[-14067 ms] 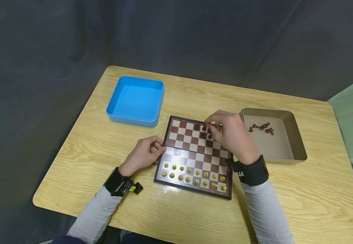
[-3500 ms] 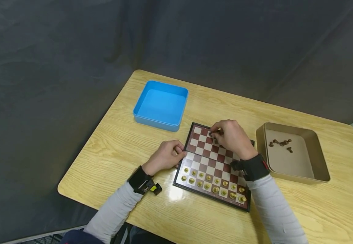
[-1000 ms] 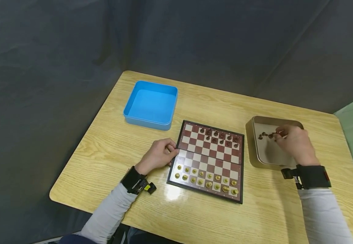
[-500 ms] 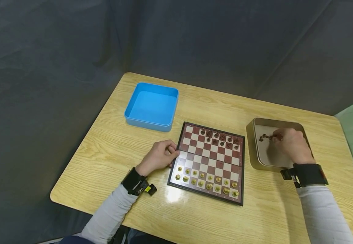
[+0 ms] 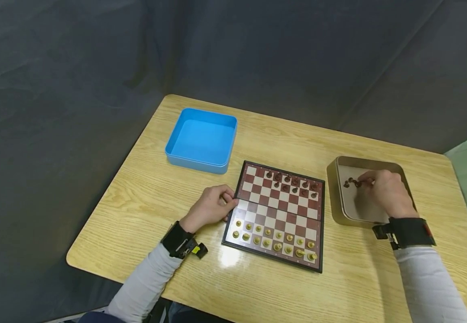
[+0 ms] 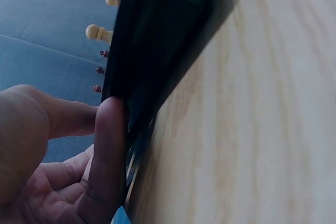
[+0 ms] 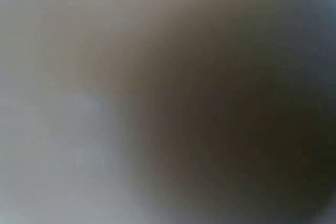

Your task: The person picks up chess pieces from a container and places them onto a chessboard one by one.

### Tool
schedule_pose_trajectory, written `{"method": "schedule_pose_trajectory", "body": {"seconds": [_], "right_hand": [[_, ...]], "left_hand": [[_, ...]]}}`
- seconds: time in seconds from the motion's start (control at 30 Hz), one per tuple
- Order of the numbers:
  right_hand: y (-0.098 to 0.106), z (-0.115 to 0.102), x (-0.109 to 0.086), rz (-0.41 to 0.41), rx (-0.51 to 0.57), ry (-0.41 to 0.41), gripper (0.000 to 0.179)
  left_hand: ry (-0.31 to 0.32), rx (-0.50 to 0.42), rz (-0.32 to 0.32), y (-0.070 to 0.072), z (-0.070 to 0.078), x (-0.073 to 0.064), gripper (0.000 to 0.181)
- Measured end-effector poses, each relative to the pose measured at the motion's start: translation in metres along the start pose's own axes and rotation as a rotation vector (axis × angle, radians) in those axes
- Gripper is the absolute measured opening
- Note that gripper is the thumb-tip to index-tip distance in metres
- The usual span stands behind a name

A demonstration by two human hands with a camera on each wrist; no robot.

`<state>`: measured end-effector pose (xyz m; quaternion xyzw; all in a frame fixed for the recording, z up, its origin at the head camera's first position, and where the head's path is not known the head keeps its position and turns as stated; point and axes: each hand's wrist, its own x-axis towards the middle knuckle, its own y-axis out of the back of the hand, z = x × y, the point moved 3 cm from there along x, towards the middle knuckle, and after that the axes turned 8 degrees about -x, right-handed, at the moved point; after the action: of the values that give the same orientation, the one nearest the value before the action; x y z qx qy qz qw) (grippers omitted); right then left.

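A folding magnetic-style chessboard (image 5: 275,215) lies on the table. Pale yellow chess pieces (image 5: 277,246) fill its two near rows, and dark brown pieces (image 5: 295,181) stand in the two far rows toward the right. My left hand (image 5: 209,208) pinches the board's left edge near the fold; the left wrist view shows the thumb and a finger (image 6: 107,145) at the black rim. My right hand (image 5: 390,190) reaches into a beige tin (image 5: 338,204), its fingertips at several loose brown chess pieces (image 5: 352,182). Whether it grips one is hidden; the right wrist view is blurred.
A blue square box (image 5: 201,139) sits at the back left of the wooden table (image 5: 148,179), with nothing visible inside. Dark cloth (image 5: 257,67) hangs behind the table's far edge.
Dark pieces have been added to the board's far rows and fewer lie in the tin. My right hand has gone from board to tin, its fingers shifting slightly there; the left keeps its hold.
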<state>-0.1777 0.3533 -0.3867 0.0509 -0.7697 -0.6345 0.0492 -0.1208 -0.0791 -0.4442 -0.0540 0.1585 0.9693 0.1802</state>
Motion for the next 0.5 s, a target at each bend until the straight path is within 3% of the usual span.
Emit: {"method": "schedule_pose_trajectory", "body": {"seconds": [0.13, 0.5], "right_hand": [[-0.0011, -0.0009, 0.0006, -0.010, 0.006, -0.005, 0.017], [-0.0024, -0.0020, 0.0005, -0.023, 0.002, -0.122, 0.019]], "left_hand": [[0.001, 0.002, 0.004, 0.0006, 0.0007, -0.0001, 0.015], [0.011, 0.005, 0.005, -0.0005, -0.0004, 0.0001, 0.015]]}}
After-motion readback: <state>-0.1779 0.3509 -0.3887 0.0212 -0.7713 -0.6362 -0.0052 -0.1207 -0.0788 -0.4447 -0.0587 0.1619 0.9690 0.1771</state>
